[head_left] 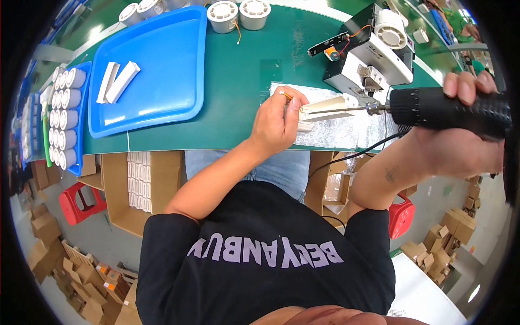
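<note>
My left hand (275, 125) is closed on the near end of a long white plastic housing (330, 106), with a short orange-yellow wire (287, 96) showing by its fingertips. The housing lies over a silvery sheet (338, 132) at the table's front edge. On the right, my right hand (457, 154) wraps round a black electric screwdriver (449, 111) held sideways. Its long thin bit (346, 110) points left along the housing and ends close to my left thumb. Whether the tip sits on a screw is too small to tell.
Behind the housing stands a screw feeder (368, 62), with a circuit board (329, 45) and white round unit (391, 30) on it. A blue tray (162, 76) holds two white housings (120, 82). White round units (222, 16) stand behind; white cups (68, 119) fill a tray at left.
</note>
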Motion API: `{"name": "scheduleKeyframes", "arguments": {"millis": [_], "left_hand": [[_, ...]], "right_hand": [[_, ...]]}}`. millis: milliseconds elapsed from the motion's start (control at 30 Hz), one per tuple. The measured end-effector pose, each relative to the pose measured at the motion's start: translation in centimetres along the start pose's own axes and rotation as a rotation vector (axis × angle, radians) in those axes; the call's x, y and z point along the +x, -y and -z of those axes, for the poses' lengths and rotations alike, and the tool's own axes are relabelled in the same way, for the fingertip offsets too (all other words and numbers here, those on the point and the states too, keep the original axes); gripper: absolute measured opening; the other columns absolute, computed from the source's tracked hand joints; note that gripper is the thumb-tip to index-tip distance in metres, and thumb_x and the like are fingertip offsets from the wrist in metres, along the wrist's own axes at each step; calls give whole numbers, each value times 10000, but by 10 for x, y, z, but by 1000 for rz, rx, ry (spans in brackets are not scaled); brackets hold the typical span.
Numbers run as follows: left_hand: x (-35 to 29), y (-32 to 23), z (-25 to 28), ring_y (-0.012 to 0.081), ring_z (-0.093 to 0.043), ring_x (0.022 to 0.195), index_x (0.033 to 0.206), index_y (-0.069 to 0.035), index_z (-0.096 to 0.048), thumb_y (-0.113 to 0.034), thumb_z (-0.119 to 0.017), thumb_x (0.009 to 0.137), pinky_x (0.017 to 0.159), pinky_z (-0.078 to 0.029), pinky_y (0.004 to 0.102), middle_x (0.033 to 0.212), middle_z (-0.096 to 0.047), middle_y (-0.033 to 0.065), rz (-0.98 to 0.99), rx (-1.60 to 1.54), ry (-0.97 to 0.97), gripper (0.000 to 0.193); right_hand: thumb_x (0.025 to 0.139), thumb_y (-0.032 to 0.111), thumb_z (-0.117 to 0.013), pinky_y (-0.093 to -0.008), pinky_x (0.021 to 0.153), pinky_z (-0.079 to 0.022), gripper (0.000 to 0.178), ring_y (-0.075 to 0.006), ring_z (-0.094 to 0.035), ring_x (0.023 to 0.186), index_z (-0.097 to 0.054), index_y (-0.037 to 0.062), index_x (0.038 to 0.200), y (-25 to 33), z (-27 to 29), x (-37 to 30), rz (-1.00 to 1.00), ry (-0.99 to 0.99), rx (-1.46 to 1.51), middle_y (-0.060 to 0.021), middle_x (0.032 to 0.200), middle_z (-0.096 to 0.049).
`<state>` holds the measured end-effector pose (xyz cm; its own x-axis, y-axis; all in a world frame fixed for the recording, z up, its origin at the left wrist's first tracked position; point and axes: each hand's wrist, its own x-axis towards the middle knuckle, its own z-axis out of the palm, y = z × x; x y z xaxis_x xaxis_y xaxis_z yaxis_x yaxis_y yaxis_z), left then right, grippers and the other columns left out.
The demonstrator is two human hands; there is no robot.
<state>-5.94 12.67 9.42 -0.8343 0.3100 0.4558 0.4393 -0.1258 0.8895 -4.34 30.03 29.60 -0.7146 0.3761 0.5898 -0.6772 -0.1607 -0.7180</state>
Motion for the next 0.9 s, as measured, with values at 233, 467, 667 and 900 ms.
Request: {"name": "scheduleKeyframes", "arguments": {"millis": [233, 467, 667, 900], "left_hand": [[-1, -4, 4, 276, -596, 677, 924, -12, -527, -44, -464, 958, 617, -478, 370, 833, -615, 116, -16, 34, 18, 79], [-2, -1, 4, 243, -601, 678, 940, -14, -506, -63, -424, 988, 627, -484, 344, 886, -651, 113, -78, 96, 29, 107], [-1, -2, 3, 255, -615, 686, 942, -16, -509, -71, -425, 989, 630, -491, 359, 860, -648, 115, -92, 121, 8, 111], [-2, -7, 0, 319, -598, 682, 896, -18, -549, -47, -472, 953, 625, -484, 397, 798, -602, 126, -2, 105, -6, 100]], "right_hand": [[850, 656, -534, -303, 630, -415, 738, -170, -481, 672, -472, -46, 1068, -12, -23, -13, -7, -13, -119, -141, 896, -513], [836, 678, -547, -300, 623, -413, 765, -170, -488, 669, -476, -58, 1032, -17, -15, -18, -5, -49, -244, -122, 871, -505], [823, 697, -557, -297, 617, -411, 789, -169, -494, 667, -478, -67, 1002, -17, -8, -20, 15, -80, -344, -106, 851, -499], [845, 674, -575, -298, 617, -424, 794, -170, -498, 677, -470, -83, 1059, -5, -17, -12, 98, 3, -282, -93, 853, -500]]}}
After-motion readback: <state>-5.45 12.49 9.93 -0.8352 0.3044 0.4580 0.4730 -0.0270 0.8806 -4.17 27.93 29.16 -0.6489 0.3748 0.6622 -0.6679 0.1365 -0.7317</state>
